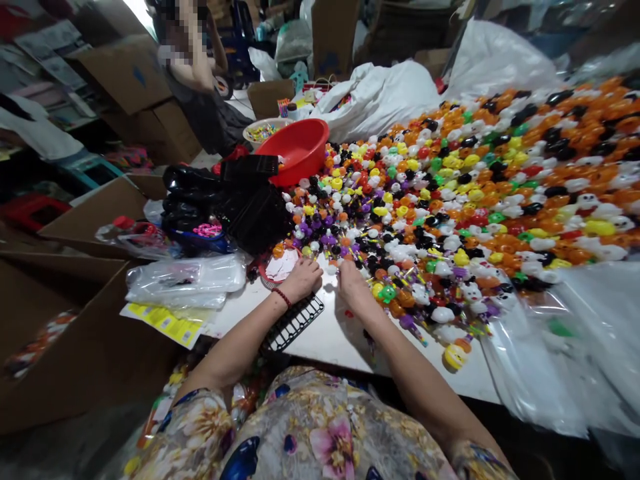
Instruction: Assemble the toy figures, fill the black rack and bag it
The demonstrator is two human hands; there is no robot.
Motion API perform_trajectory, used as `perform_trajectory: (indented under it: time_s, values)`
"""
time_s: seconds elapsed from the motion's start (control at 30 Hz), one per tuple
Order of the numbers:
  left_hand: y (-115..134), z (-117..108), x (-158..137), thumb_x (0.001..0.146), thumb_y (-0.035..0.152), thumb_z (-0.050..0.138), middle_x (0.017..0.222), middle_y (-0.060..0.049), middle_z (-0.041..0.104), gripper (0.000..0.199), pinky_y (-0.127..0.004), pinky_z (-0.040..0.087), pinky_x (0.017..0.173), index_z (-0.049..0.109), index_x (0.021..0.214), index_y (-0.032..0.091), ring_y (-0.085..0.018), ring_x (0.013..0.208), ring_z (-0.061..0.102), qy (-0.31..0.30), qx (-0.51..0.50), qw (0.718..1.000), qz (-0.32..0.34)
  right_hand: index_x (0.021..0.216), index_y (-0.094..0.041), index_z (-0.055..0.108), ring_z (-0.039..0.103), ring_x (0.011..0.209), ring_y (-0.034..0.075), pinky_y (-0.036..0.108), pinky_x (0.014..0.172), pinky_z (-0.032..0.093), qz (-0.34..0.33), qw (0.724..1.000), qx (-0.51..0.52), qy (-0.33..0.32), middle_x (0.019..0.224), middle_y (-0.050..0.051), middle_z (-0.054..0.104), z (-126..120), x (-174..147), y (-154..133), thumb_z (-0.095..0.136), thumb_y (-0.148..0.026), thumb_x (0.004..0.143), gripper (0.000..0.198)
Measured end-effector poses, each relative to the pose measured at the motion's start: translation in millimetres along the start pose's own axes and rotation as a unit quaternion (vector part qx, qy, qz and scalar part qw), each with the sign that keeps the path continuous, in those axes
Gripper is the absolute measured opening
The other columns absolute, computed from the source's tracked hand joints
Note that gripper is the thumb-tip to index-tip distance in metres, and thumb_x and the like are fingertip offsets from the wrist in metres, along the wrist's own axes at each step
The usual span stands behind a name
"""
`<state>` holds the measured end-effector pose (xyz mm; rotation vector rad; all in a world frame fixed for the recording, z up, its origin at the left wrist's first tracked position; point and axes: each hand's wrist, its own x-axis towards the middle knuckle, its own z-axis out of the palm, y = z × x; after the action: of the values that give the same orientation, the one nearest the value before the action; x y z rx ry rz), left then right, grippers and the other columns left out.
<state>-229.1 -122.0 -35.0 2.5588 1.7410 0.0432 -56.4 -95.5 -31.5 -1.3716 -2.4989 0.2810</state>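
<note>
Where colourful toys (453,200) crowd close, both hands (302,280) curl, their hold unclear.

Dim indoor light, brighter white tabletop (320,337) — soft shadows, glare on plastic packets (183,279), edges stretched, blurred

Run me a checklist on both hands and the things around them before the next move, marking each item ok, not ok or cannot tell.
1. Black plastic rack with looped edge on the white tabletop, beside the left forearm: ok.
2. Mixed, multicoloured plastic toys near the right hand: ok.
3. Toys sorted by colour: not ok, colours are mingled.
4. White paper-like pieces beside the left hand: ok.
5. What each hand grips: cannot tell, fingers hide it.
</note>
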Motion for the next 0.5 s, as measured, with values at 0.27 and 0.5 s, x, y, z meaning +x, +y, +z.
perform_trajectory:
  time_s: [0.27,0.5]
  values:
    - [13,-4,8,0.095,0.018,0.042,0.109,-0.013,0.06,0.023,-0.038,0.048,0.093,0.058,0.111,0.016,-0.024,0.105,0.057,0.106,-0.063,0.986,-0.109,0.136,-0.018,0.048,0.068,0.089,0.023,0.038,0.08,0.056,0.071,0.96,0.249,0.102,0.106,0.012,0.069,-16,-100,39,0.042,-0.032,0.094,0.045]
    - [-22,-26,6,0.091,0.007,0.034,0.121,-0.023,0.052,0.032,-0.039,0.053,0.077,0.054,0.116,0.008,-0.031,0.103,0.064,0.06,-0.018,0.888,-0.455,0.134,-0.022,0.057,0.064,0.115,0.025,0.043,0.096,0.054,0.084,0.944,0.31,0.074,0.128,0.012,0.066,-24,-135,42,0.044,-0.044,0.095,0.047]
